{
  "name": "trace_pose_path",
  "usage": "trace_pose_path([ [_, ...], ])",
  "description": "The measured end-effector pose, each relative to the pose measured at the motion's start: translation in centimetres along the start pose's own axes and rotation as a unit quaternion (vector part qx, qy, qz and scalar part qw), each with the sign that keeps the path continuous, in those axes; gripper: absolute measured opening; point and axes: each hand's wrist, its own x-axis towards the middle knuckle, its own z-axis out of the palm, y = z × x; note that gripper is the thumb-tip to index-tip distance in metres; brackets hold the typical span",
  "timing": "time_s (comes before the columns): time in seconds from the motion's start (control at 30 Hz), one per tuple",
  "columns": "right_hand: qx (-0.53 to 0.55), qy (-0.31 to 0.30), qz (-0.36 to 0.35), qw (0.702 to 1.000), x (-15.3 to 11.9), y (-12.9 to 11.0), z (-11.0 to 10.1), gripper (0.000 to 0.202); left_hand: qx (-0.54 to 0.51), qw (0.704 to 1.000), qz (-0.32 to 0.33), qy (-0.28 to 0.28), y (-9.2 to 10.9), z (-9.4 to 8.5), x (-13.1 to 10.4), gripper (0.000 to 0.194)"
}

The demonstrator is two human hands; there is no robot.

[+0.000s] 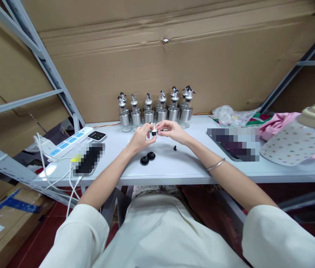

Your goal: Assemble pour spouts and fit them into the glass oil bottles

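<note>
A pale, glossy surface [193,163] runs from left to right, with a tall cardboard sheet [135,52] behind its far edge and grey metal shelf posts rising at both sides. Below, the floor [45,230] is dark red, and a taped cardboard box [12,219] sits at the near left.

At the far middle of the surface, glass bottles with silver metal sleeves [161,113] stand upright, close together in a group, topped with pourer spouts. On the left lie a white power strip [70,142], a small device with a dark screen [97,136] and a phone [89,160], its screen blurred out, with white cables [70,186] near them. On the right are a flat tablet-like thing [234,145], also blurred, a clear plastic bag [230,116], pink cloth [279,124] and a dotted white item with a beige top [297,143].

Both hands meet just in front of the bottles. The left hand [140,138] grasps a small spout piece [153,130], white above and black below, between curled thumb and fingers. The right hand [172,131] is partly closed, its fingertips pinched together at the right side of that piece; whether they grip it is unclear. Two round black stoppers [148,158] lie nearer, touching or nearly so, and a small black part [175,148] lies to their right.
</note>
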Motion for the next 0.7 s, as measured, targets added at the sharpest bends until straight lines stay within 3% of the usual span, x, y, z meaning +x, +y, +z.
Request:
trace_pose_path([
  [0.17, -0.147, 0.082, -0.011, 0.986, 0.4, 0.4, -1.0, 0.017, 0.008, 1.000, 0.005, 0.012, 0.2, -0.2, 0.1, 0.023],
  [0.27, -0.344, 0.094, 0.033, 0.934, 0.6, 1.0, -2.2, 0.018, 0.019, 1.000, 0.003, 0.003, 0.3, -0.4, 0.1, 0.023],
  [0.37, -0.489, 0.040, 0.099, 0.866, 0.6, 1.6, -3.1, 0.023, 0.029, 1.000, -0.008, -0.008, 0.4, -0.5, 0.1, 0.023],
  [0.53, -0.562, -0.007, 0.156, 0.812, 0.3, 2.3, -3.4, 0.024, 0.039, 0.999, -0.026, -0.026, 0.5, -0.5, 0.2, 0.023],
  [0.7, -0.562, -0.025, 0.160, 0.811, 0.1, 2.4, -3.2, 0.023, 0.044, 0.998, -0.024, -0.036, 0.5, -0.5, 0.2, 0.021],
])
